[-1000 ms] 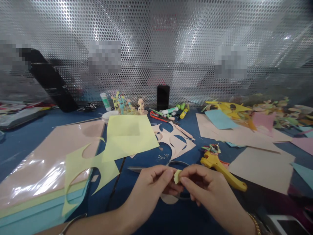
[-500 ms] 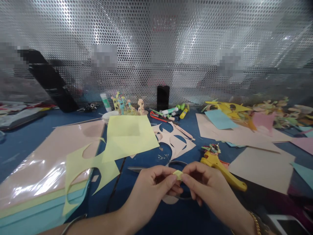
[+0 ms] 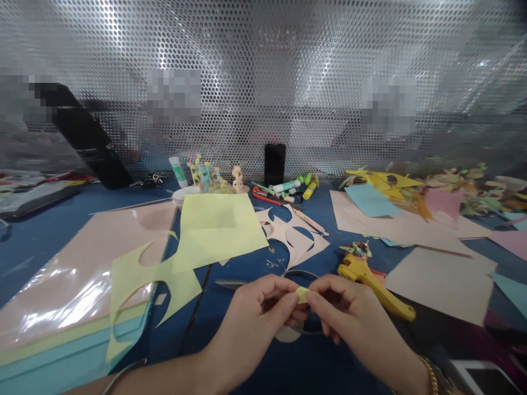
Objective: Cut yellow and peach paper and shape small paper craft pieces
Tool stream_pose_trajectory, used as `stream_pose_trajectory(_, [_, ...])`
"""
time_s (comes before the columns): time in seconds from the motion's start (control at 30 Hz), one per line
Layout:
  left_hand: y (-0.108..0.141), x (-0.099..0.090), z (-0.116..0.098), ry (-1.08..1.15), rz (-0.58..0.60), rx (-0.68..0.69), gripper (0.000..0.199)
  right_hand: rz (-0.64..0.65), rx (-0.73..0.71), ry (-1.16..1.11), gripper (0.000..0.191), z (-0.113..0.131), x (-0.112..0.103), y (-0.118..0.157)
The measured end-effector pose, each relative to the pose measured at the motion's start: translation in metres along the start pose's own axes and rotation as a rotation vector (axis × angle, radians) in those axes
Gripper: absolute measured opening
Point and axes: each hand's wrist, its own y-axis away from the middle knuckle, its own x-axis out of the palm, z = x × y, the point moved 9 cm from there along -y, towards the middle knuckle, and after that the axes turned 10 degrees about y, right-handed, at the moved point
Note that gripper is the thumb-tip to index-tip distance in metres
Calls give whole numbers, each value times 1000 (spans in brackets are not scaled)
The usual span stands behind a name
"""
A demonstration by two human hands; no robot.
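Observation:
A small piece of folded yellow paper point(image 3: 302, 295) is pinched between both hands, low in the middle of the view. My left hand point(image 3: 265, 312) grips its left end between thumb and fingers. At the other end, my right hand point(image 3: 343, 307) has its thumb and fingertips closed on the same piece. Beneath the hands lies a pair of scissors point(image 3: 229, 284), blade pointing left, its handles partly covered. A pale round paper piece point(image 3: 288, 334) rests on the table below my fingers. Just right of my right hand is a yellow-handled tool point(image 3: 376, 288).
Cut-out pink paper point(image 3: 294, 236) and a yellow sheet point(image 3: 220, 230) lie ahead. A cut yellow scrap point(image 3: 181, 280) overlaps a plastic-covered paper stack point(image 3: 94, 263) at left. A red cutter point(image 3: 267, 196), glue stick point(image 3: 178, 173) and phone point(image 3: 274, 163) are near the perforated metal panel point(image 3: 230, 71).
Both hands keep hold of the small yellow paper. It has turned slightly between the fingertips, and the hands have shifted a little.

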Motion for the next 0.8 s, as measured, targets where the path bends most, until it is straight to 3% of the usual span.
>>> stream_pose_trajectory(0.2, [-1,-2,-10,-15,15,99,21,80,79,-249,29,-11,10,-5])
stream_pose_trajectory(0.4, [3,2,-22,-82,74,241,15,357,200,-690,30,-12,36,5])
stream_pose_trajectory(0.53, [3,2,-15,29,76,164,11,467,222,-685,28,-10,45,11])
stream_pose_trajectory(0.67, [2,2,-9,64,63,78,14,326,151,-437,30,-11,34,4])
stream_pose_trajectory(0.8, [-1,-8,-10,-5,-49,61,14,116,39,-222,33,-8,14,-3])
